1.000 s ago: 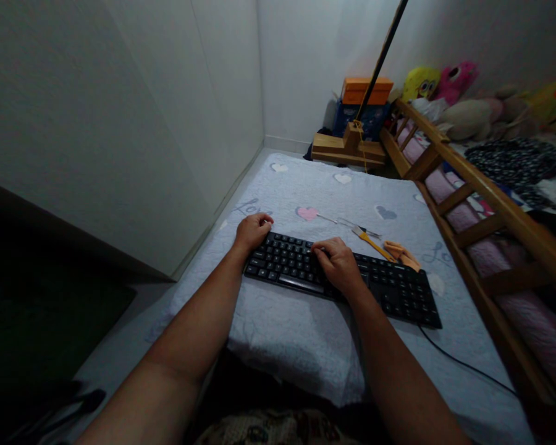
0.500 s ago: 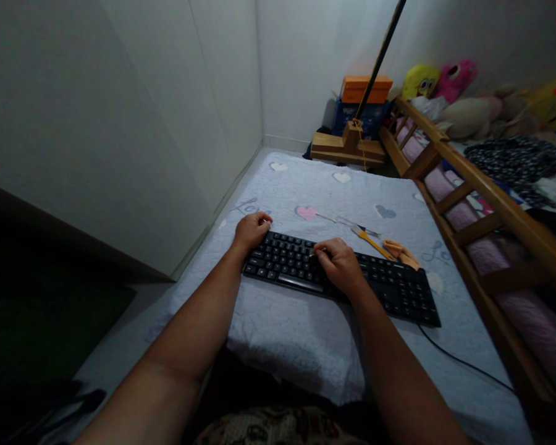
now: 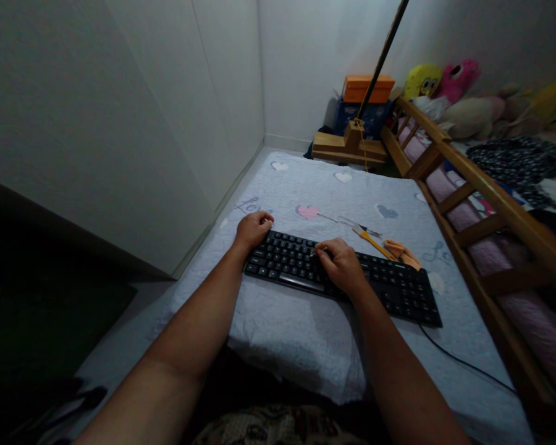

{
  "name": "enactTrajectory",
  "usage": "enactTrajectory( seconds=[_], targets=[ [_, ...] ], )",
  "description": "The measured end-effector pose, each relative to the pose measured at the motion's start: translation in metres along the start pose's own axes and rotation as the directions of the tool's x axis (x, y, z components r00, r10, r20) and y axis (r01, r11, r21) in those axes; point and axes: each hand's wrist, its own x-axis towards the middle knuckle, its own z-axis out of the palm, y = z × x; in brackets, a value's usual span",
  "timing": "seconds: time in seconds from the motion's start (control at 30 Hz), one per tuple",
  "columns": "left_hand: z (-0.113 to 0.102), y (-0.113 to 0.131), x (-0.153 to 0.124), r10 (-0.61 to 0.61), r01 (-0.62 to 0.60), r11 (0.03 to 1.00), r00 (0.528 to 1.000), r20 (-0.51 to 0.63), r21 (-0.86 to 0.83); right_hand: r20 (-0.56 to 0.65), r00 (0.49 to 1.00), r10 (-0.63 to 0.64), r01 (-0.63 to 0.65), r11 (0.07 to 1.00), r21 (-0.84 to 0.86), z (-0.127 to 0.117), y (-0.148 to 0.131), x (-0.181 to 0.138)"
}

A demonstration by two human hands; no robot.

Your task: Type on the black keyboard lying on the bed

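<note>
A black keyboard (image 3: 398, 287) lies across a pale blue quilted mat (image 3: 301, 337) printed with hearts. My left hand (image 3: 252, 230) has its fingers curled over the keyboard's far left corner, holding it. My right hand (image 3: 340, 266) rests on the middle keys, fingers bent and pinched together at a key; what they grip is hidden. Just beyond the keyboard lie a yellow-handled tool (image 3: 370, 241), a thin metal tool (image 3: 352, 224) and a folded orange cloth (image 3: 401, 252).
The keyboard's cable (image 3: 463, 363) trails off to the right front. A wooden bed rail (image 3: 486, 191) runs along the right, with plush toys (image 3: 445, 80) behind it. A wooden stand (image 3: 349, 147) with a dark pole and an orange box (image 3: 367, 88) sit at the far end. A white wall closes the left.
My right hand's fingers have curled in a little tighter over the middle keys. The left hand and the keyboard have stayed put.
</note>
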Motion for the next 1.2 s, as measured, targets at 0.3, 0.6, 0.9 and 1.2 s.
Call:
enactTrajectory(
  seconds=[0.3, 0.6, 0.9, 1.2],
  targets=[
    [0.0004, -0.0009, 0.0003, 0.006, -0.006, 1.0, 1.0, -0.007, 0.0, -0.005, 1.0, -0.005, 0.005, 1.0, 0.021, 0.0021, -0.0012, -0.0003],
    [0.0012, -0.002, 0.0006, 0.0, 0.0, 1.0, 1.0, -0.007, 0.001, 0.012, 1.0, -0.003, 0.003, 1.0, 0.023, 0.0031, -0.0024, 0.0003],
    [0.0004, -0.0016, 0.0005, 0.007, -0.007, 1.0, 1.0, -0.004, 0.009, 0.002, 1.0, 0.026, -0.025, 0.999, -0.022, -0.0037, 0.0005, -0.0005],
    [-0.0001, -0.0001, -0.0006, 0.0, 0.0, 1.0, 1.0, -0.005, 0.008, 0.011, 0.999, 0.046, -0.045, 0.998, -0.052, -0.005, 0.0017, -0.0007]
  ],
)
